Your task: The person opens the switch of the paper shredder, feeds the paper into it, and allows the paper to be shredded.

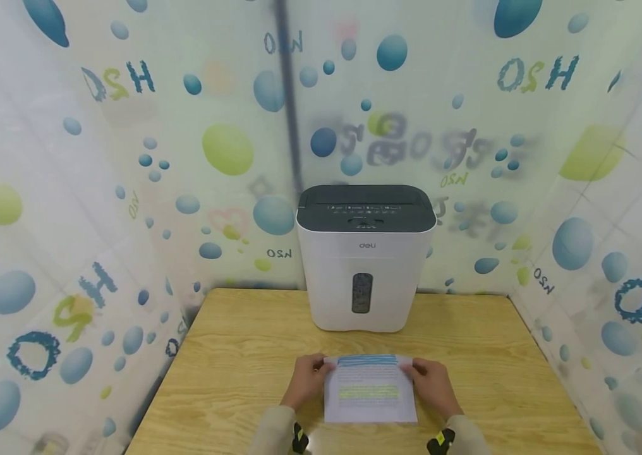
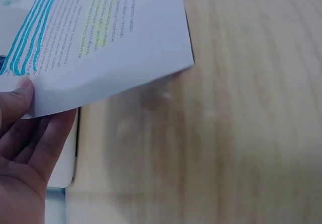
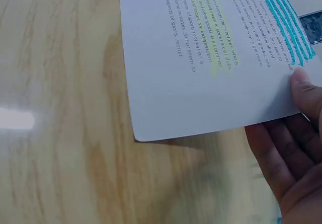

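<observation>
Both hands hold a printed sheet of paper (image 1: 369, 407) by its two upper corners, in front of a white and dark grey paper shredder (image 1: 329, 278). Blue marker strokes cross the lines along its far edge, and yellow highlighting covers lines in its middle. My left hand (image 1: 307, 380) pinches the left edge; in the left wrist view the thumb lies on top of the paper (image 2: 156, 43) and the fingers are beneath. On the opposite edge my right hand (image 1: 433, 384) pinches likewise, thumb above and fingers under the paper (image 3: 176, 103).
The shredder stands at the back middle of a wooden table (image 1: 230, 354), its top slot facing up and a dark window (image 1: 362, 292) in its front. A curtain (image 1: 230, 208) with blue and green dots and lettering hangs behind and on both sides.
</observation>
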Available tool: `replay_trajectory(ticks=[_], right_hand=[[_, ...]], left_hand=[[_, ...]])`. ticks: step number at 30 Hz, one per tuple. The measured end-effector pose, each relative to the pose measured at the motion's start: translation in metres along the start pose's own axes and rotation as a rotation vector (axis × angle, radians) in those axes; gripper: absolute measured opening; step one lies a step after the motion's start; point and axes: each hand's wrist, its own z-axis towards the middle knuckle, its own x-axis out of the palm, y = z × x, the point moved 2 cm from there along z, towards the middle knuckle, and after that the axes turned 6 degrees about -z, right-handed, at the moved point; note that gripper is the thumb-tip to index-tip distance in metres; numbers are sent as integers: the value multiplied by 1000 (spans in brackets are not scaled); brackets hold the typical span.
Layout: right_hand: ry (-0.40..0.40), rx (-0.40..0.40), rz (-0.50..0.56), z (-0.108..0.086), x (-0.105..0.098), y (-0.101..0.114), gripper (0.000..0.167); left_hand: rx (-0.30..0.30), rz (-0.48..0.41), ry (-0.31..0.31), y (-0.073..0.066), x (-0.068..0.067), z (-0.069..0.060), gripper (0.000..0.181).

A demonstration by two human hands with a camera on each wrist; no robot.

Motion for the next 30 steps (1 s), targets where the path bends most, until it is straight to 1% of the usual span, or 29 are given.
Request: replay_trajectory(ticks=[3, 6, 12, 16, 19, 21, 24, 28, 30], right_hand=[[-11, -20, 4, 2, -3, 5, 12], [-21, -30, 18, 4, -7, 9, 10], [-25, -36, 62, 10, -14, 16, 10], [-30, -49, 70, 13, -17, 19, 11], [-37, -70, 70, 16, -21, 23, 12], [-40, -89, 76, 19, -24, 24, 14], [-50, -125, 87, 23, -29, 27, 14], [-70, -161, 79, 28, -35, 33, 12], [-79, -175, 77, 31, -39, 37, 13]], left_hand=[[0, 7, -10, -5, -2, 2, 11], [13, 18, -19, -9, -5, 4, 12], [37, 33, -43, -15, -8, 12, 13], [56, 58, -62, -19, -10, 18, 15], [62, 74, -70, -25, -13, 22, 17], [66, 71, -74, -30, -15, 24, 22], [91, 63, -86, -37, -18, 26, 24], [129, 41, -101, -43, -22, 32, 15], [137, 35, -105, -46, -24, 36, 14]])
